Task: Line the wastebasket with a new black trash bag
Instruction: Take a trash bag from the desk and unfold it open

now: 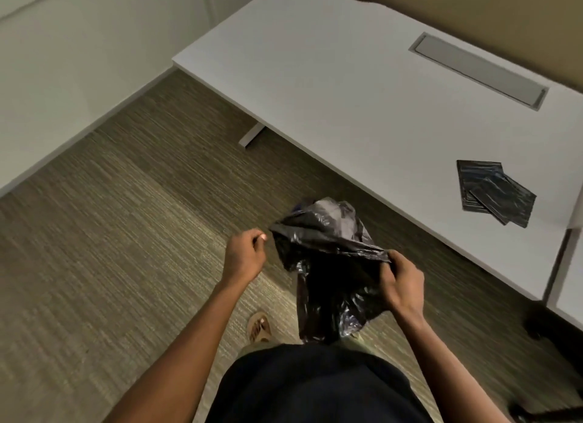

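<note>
Item one: our right hand [402, 280], fingers pinched on the rim of the black trash bag [328, 265], gripping it at the bag's near right edge.

Item two: the bag itself, crumpled and partly opened, hanging in the air from that grip. Its upper bulge billows up and away from the right hand; its lower body droops below and inward of the hand, toward our dark clothing.

Item three: our left hand [244, 254], loosely curled with thumb and forefinger near each other, holding nothing. It sits just beside the bag's left edge, apart from the plastic.

Item four: two folded black bags [495, 191], overlapping, flat on the white desk [347, 91], beyond and to the right of the right hand.

Item five: a sandalled foot [259, 327] on the carpet [110, 233], below the left hand.

The wastebasket we cannot see.
</note>
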The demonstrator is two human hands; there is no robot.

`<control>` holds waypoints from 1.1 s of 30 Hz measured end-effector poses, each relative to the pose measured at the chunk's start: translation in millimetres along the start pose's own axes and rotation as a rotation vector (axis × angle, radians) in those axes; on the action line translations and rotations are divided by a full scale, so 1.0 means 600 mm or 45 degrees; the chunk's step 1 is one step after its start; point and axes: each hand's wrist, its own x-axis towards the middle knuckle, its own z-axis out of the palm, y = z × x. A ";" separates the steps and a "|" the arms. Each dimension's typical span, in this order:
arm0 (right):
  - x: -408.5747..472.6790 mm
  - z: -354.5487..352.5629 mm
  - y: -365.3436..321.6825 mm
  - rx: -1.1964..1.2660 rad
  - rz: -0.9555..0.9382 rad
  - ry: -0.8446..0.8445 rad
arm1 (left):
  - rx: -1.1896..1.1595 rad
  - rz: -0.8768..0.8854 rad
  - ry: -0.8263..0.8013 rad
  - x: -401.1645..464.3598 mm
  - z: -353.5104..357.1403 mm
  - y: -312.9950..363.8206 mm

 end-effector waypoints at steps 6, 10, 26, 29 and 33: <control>0.024 -0.006 -0.034 0.320 0.136 -0.247 | -0.712 -0.720 -0.537 0.002 0.080 0.029; 0.053 -0.011 -0.071 0.449 0.051 -0.346 | -1.006 -1.093 -0.968 -0.029 0.136 0.026; 0.213 -0.101 -0.148 0.367 -0.203 0.026 | -0.556 -0.199 0.177 0.055 -0.059 0.138; 0.178 -0.119 -0.174 0.434 -0.503 0.329 | -0.550 -0.006 0.564 0.016 -0.087 0.184; 0.111 -0.074 -0.128 0.246 -0.697 0.483 | -0.320 0.386 0.758 -0.045 -0.043 0.175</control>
